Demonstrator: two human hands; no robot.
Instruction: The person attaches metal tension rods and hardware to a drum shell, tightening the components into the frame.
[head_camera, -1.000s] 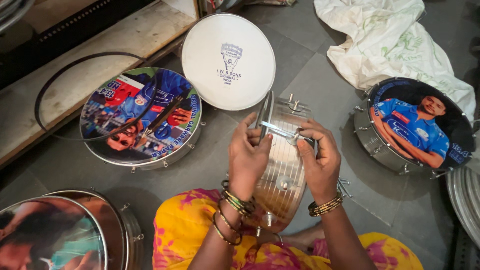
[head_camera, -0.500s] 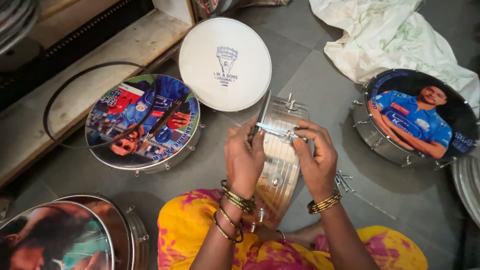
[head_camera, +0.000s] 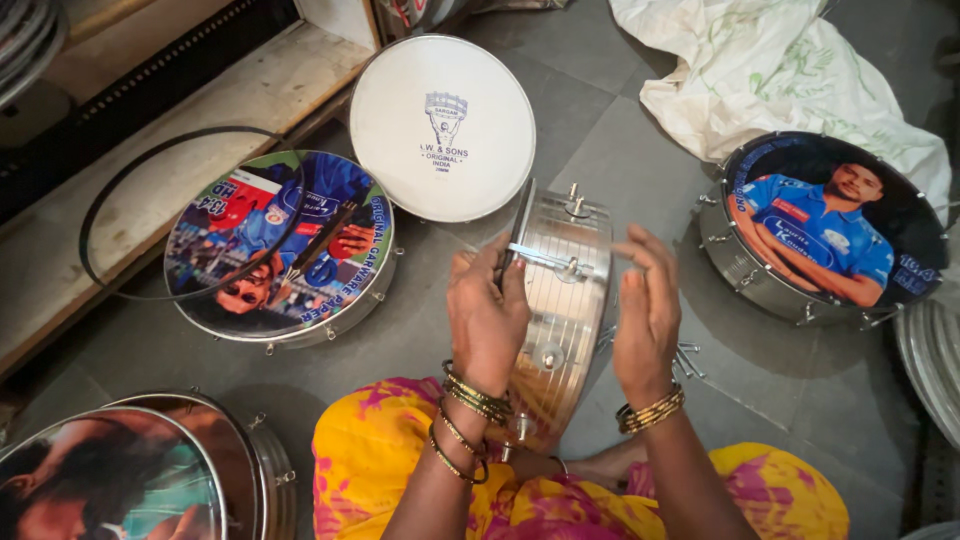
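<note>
Looking down at a steel drum shell standing on edge between the knees, right in the middle of the floor. Left hand clamped on the near-left rim, fingers curled over a dark hoop and pinching it against the shell. Right hand just beside the shell's right side, fingers spread and loose, not gripping anything (fingertips close to a tuning rod, can't tell if touching). Gold bangles on both wrists, yellow-and-pink dress at the bottom.

Around it:
- white drum just far of the shell, plain skin with a small blue logo
- printed drum to the left, colourful picture on top, with a thin black ring leaning across it and onto the wooden step
- another printed drum far right, figure in a blue shirt on it
- white cloth bunched up far right, behind that drum
- two more drums at the near left, partly cut off
- a few loose bolts on the floor near the right hand
</note>
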